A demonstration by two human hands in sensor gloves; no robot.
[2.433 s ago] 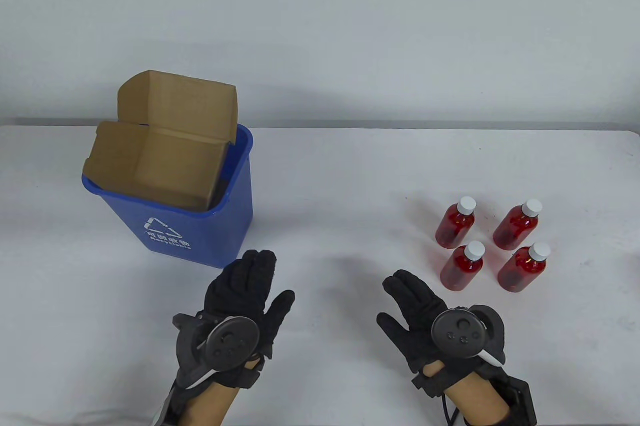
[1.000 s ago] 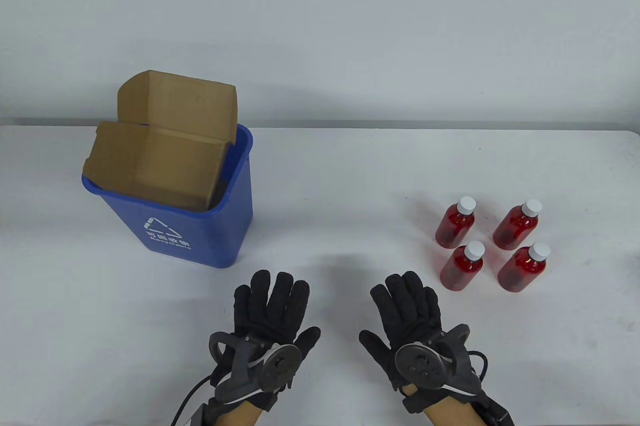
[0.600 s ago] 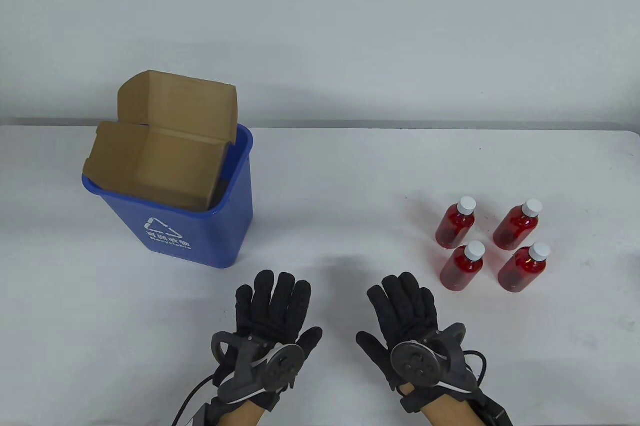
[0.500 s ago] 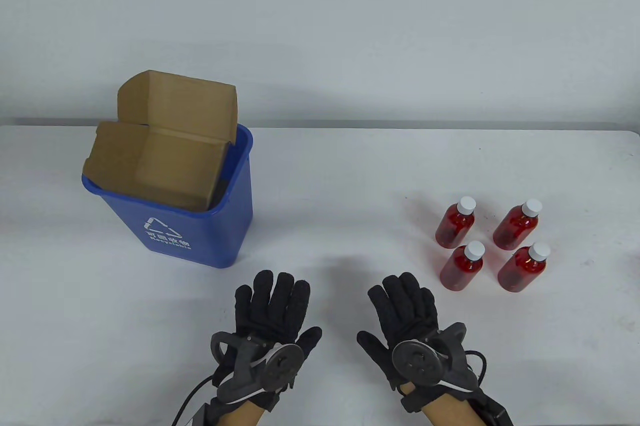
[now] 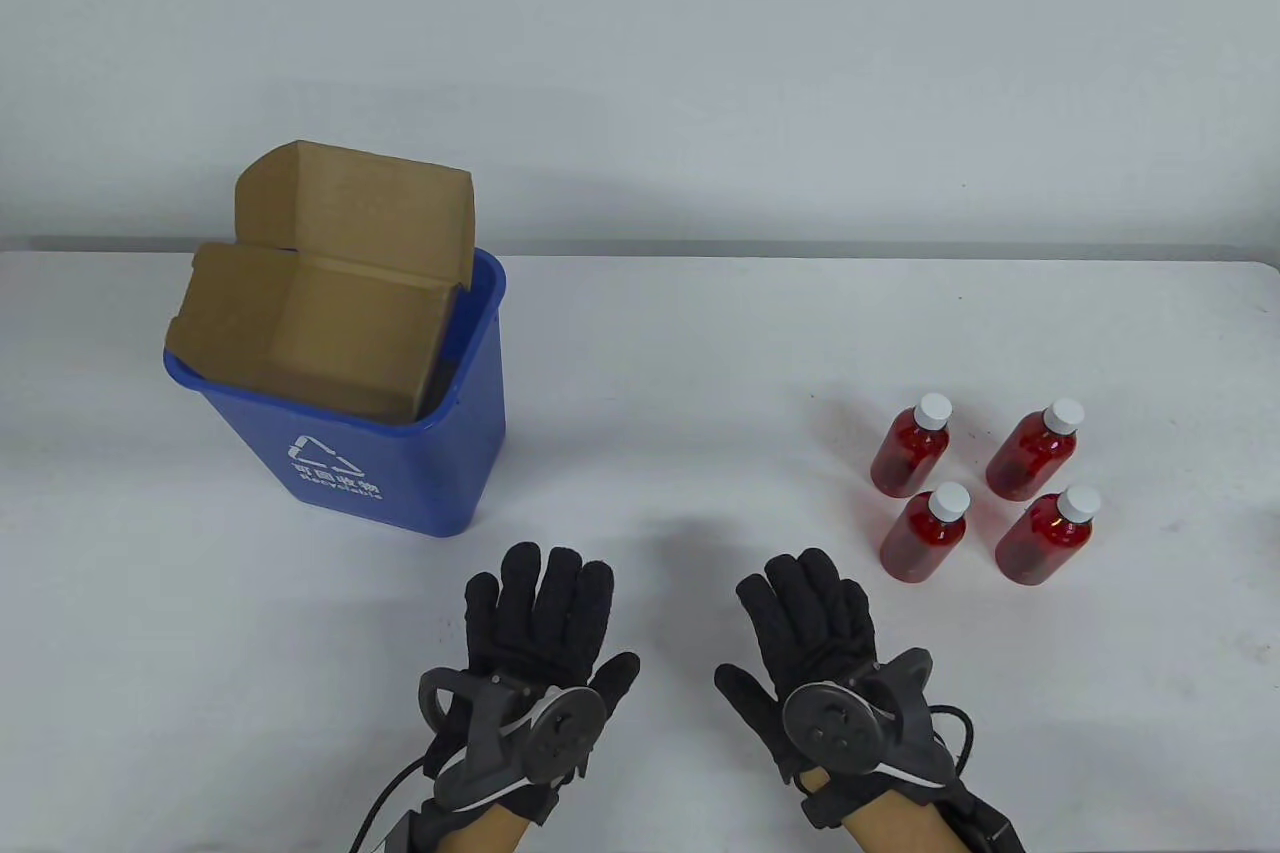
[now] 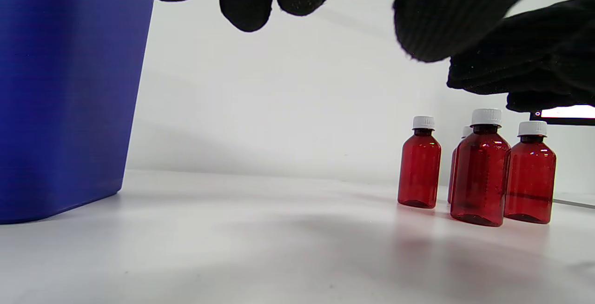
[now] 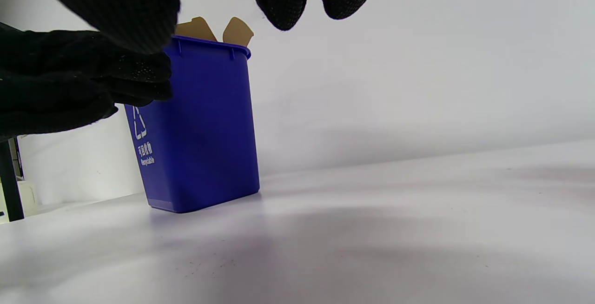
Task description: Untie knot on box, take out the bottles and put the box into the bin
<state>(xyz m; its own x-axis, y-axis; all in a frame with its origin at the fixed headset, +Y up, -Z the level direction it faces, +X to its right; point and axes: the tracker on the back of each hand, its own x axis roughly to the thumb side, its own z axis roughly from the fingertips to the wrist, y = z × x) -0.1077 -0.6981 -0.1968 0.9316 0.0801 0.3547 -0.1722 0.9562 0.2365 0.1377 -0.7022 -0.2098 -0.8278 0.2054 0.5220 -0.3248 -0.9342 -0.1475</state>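
Count first: four bottles (image 5: 982, 491), one box (image 5: 320, 303), one bin (image 5: 440, 453), two gloved hands. The bottles stand upright in a tight two-by-two cluster toward the table's (image 5: 700, 393) right edge, roughly midway between its near and far edges. They're red translucent plastic with white screw caps, rounded shoulders (in the left wrist view one sits mostly hidden behind the others).

The box is in the bin, near the table's far left corner. It's plain brown cardboard, lid flap standing open, and it sticks up well above the bin's rim instead of sinking all the way in. The bin is smooth blue plastic, tapering toward the base, with a white recycling triangle and lettering on the front.

The left hand (image 5: 540, 628) and right hand (image 5: 815, 628) hover side by side over the table's near edge, palms down, fingers straight and loosely spread, holding nothing. Both gloves are black knit. A round dark tracker sits on the back of each hand.
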